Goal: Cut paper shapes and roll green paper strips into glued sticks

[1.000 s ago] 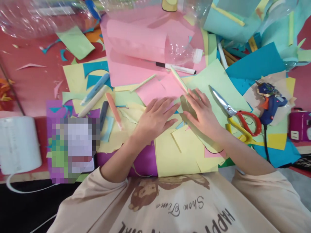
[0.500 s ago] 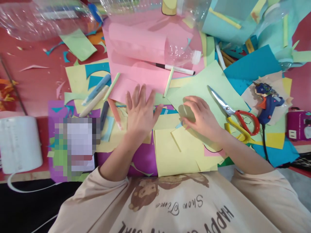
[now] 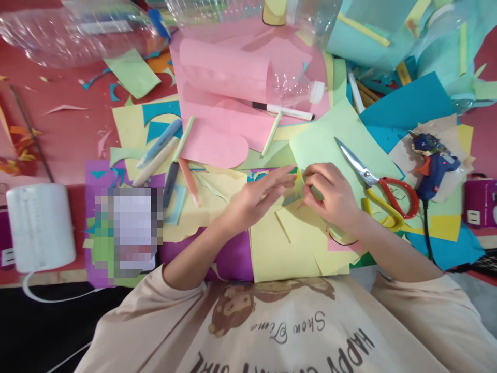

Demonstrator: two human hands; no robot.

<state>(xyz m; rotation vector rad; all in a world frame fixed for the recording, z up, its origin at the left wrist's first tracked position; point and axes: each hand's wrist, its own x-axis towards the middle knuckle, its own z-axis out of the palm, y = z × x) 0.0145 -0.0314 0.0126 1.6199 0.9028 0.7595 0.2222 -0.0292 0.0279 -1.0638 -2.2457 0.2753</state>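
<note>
My left hand (image 3: 258, 199) is raised over the pale yellow sheets (image 3: 287, 243), fingers stretched out toward my right hand, with nothing visible in it. Beside it, the fingers of my right hand (image 3: 330, 191) are curled together at the lower left edge of a light green paper sheet (image 3: 330, 134), seemingly pinching it; the fingertips are partly hidden. A pink paper piece with a rounded end (image 3: 221, 142) lies beyond my left hand, two narrow pale green strips (image 3: 272, 133) near its sides. Scissors with red and yellow handles (image 3: 368, 178) rest on the green sheet, right of my right hand.
A pink-wrapped plastic bottle (image 3: 229, 70) lies at the back, a black-and-white marker (image 3: 285, 111) before it. A blue glue gun (image 3: 430, 171) with a cord is at right. Several markers (image 3: 163, 142), a white box (image 3: 41, 228) and paper scraps are at left.
My left hand has left the pink paper and moved right, turning toward my right hand. The green sheet's left corner has shifted right. My right hand's fingers have drawn closer together.
</note>
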